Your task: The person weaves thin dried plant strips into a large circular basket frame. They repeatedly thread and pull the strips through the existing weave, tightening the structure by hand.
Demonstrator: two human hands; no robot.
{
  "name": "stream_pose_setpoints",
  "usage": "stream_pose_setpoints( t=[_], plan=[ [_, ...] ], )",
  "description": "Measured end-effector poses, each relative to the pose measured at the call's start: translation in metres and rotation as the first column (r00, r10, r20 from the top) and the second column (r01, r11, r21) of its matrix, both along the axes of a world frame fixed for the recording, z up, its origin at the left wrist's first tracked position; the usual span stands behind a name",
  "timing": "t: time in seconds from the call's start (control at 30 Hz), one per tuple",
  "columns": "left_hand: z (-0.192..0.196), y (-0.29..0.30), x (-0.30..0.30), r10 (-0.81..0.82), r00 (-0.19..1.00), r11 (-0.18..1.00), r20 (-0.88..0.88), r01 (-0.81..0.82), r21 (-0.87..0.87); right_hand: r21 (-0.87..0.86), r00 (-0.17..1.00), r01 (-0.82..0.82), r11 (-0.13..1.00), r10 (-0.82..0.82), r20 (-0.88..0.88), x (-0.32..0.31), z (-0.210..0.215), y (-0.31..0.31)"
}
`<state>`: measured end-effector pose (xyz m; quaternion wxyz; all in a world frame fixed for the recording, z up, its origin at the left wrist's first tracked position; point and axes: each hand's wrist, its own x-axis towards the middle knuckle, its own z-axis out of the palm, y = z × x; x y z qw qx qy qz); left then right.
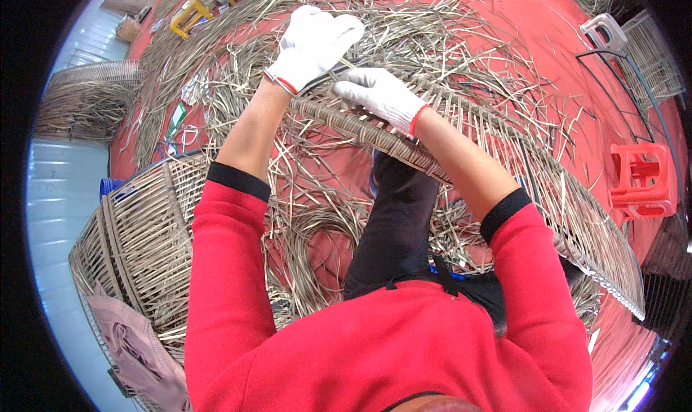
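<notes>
Both my hands wear white knit work gloves with red cuffs. My left hand [317,44] is closed, held above the far end of a woven wicker panel [490,127], and a thin flat wicker strip [339,67] runs from under it toward the other hand. Slightly lower and to the right, my right hand [378,95] is closed over the panel's thick wrapped rim [360,129], its fingertips partly hidden. From there the panel curves down to the right, past my right forearm, showing open slats.
Loose strips [404,33] are heaped across the red floor. Another woven panel [144,232] stands at left, a pinkish cloth [133,347] over it. A red plastic stool [641,180] and a white stool [604,31] are at right, a yellow stool [190,17] far left.
</notes>
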<state>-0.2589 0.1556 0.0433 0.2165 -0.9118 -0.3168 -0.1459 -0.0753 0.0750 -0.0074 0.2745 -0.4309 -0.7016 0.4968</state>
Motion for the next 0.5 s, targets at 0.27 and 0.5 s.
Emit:
stream_pose_setpoints(
  t=[0.27, 0.5],
  plan=[
    [-0.026, -0.041, -0.014, 0.336, 0.938, 0.846, -0.086, -0.340, -0.409, 0.603, 0.676, -0.025, 0.797, -0.431, 0.597, -0.027, -0.030, 0.015],
    [-0.061, -0.025, -0.031, 0.292, 0.956, 0.679, 0.043, -0.175, -0.712, 0.428, 0.536, -0.440, 0.789, -0.151, 0.830, -0.025, -0.014, 0.025]
  ],
)
